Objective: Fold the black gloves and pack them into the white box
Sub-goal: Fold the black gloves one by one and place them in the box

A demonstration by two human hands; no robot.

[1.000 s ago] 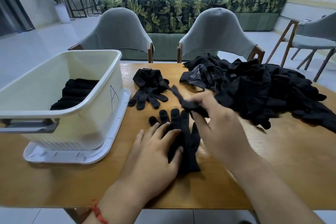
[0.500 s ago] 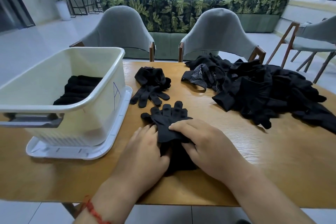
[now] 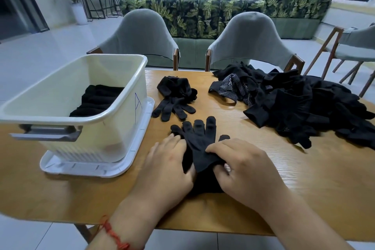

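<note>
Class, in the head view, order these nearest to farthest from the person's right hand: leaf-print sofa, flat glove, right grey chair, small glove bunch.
1. The flat glove, held by the right hand, front centre.
2. The small glove bunch, farther up the table, to the left.
3. The right grey chair, behind the table.
4. The leaf-print sofa, beyond that chair.

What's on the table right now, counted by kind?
White box: 1
Lid under it: 1
Glove lots outside the box: 3 (flat gloves, small bunch, big pile)
Total: 5
</note>
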